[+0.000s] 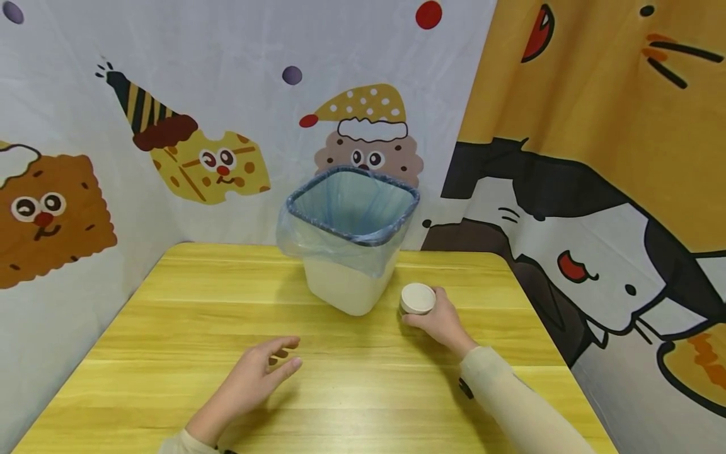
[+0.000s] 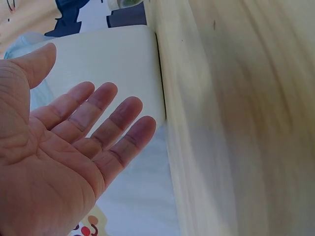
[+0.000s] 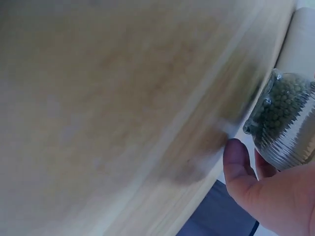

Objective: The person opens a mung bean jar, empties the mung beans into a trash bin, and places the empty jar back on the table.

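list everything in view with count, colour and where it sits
Table: one, yellow wood-grain, lower head view
Bin: one, white, far part of table
Bag: one, translucent blue, lining bin
Jar: one, clear, right of bin
Lid: one, white, atop jar
Pellets: many, green, inside jar
Cartoon backdrop: piece count unclear, mostly white and orange, around table
Sleeves: two, cream, bottom of head view
Left grip: one, bare, over table, nearer than bin
Right grip: one, bare, around jar

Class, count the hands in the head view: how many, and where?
2: left hand above the table, left of centre; right hand around the white-lidded jar, right of the bin.
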Available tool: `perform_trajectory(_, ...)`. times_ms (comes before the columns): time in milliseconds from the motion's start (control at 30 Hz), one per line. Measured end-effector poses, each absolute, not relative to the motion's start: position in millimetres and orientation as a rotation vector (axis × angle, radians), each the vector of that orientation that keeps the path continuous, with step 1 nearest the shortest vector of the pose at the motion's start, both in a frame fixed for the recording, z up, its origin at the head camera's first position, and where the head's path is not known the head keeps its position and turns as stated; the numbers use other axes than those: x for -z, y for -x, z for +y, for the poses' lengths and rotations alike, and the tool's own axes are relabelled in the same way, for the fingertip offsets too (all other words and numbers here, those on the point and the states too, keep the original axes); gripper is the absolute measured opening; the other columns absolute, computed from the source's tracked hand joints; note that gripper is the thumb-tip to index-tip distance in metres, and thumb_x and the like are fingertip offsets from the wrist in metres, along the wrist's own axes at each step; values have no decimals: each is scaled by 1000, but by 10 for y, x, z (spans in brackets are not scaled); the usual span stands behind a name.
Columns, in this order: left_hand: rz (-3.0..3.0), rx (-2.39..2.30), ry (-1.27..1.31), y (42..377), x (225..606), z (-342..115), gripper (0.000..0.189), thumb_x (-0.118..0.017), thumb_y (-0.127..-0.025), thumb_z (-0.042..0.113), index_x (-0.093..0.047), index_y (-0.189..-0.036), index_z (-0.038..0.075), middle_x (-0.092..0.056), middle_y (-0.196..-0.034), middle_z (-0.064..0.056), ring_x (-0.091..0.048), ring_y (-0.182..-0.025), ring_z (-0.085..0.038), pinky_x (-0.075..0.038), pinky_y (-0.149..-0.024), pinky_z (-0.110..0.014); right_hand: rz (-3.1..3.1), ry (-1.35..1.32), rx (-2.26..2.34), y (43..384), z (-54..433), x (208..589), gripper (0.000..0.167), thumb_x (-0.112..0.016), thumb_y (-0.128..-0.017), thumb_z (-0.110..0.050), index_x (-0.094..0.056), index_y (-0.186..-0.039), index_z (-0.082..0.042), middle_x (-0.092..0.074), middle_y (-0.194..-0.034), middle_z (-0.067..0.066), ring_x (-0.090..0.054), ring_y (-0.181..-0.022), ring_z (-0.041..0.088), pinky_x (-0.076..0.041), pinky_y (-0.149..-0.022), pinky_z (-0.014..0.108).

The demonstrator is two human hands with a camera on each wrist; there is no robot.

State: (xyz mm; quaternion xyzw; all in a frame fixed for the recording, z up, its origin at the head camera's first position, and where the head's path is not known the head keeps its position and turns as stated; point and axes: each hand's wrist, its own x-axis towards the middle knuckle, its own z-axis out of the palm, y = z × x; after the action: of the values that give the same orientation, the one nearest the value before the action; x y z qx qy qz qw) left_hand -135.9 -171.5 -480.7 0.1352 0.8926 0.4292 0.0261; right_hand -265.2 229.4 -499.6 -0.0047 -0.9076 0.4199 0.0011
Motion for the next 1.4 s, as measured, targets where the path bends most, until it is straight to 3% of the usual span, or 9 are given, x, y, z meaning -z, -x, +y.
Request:
perform_trajectory(200, 2764, -1365, -438, 1336, 4796, -1718, 47, -70, -105, 35, -66, -144, 10, -72, -139, -13, -71, -120, -34, -61, -101, -51, -2737, 23, -1534, 2477, 2352, 4833, 96, -93, -82, -33, -38, -154, 0, -57, -145, 20, -62, -130, 36, -52, -110, 51)
perform_trajectory(500, 2762, -1474, -523, 1285, 4790, -1617, 43, -68, -106, 35, -67, -142, 10, -73, -137, -12, -72, -117, -33, -63, -97, -46, -2410, 22, -2133, 2053, 2404, 4453, 77, -75, -99, -18, -30, -161, -11, -47, -150, 12, -55, -130, 20, -56, -98, 23)
perform_trajectory(833, 2778, -1502, -559, 1258, 4765, -1488, 41, -68, -107, 34, -68, -141, 12, -74, -135, -6, -73, -116, -32, -63, -96, -45, -2087, -122, -2453, 1537, 2171, 4314, 52, -61, -106, -13, -38, -153, -14, -55, -140, 0, -55, -126, 17, -54, -100, 28)
perform_trajectory(1067, 2752, -1524, -476, 1223, 4715, -1430, 42, -69, -105, 39, -68, -141, 18, -74, -135, -4, -72, -117, -31, -64, -90, -40, -1986, -195, -2650, 1420, 2003, 4350, 48, -58, -109, -16, -39, -153, -15, -57, -140, 5, -66, -123, 23, -63, -95, 37)
perform_trajectory(1300, 2687, -1677, -426, 1173, 4565, -1266, 40, -73, -103, 37, -69, -139, 22, -73, -137, 3, -69, -116, -21, -61, -89, -31, -2019, -287, -2751, 1343, 1799, 4418, 42, -46, -115, -27, -38, -152, -10, -60, -134, 8, -71, -111, 20, -63, -85, 27)
perform_trajectory(1400, 2655, -1780, -475, 1169, 4488, -1168, 42, -75, -102, 32, -68, -142, 21, -71, -135, 3, -66, -106, -14, -59, -79, -27, -2009, -370, -2814, 1294, 1705, 4437, 41, -40, -117, -30, -38, -151, -8, -61, -131, 8, -71, -108, 17, -63, -85, 26)
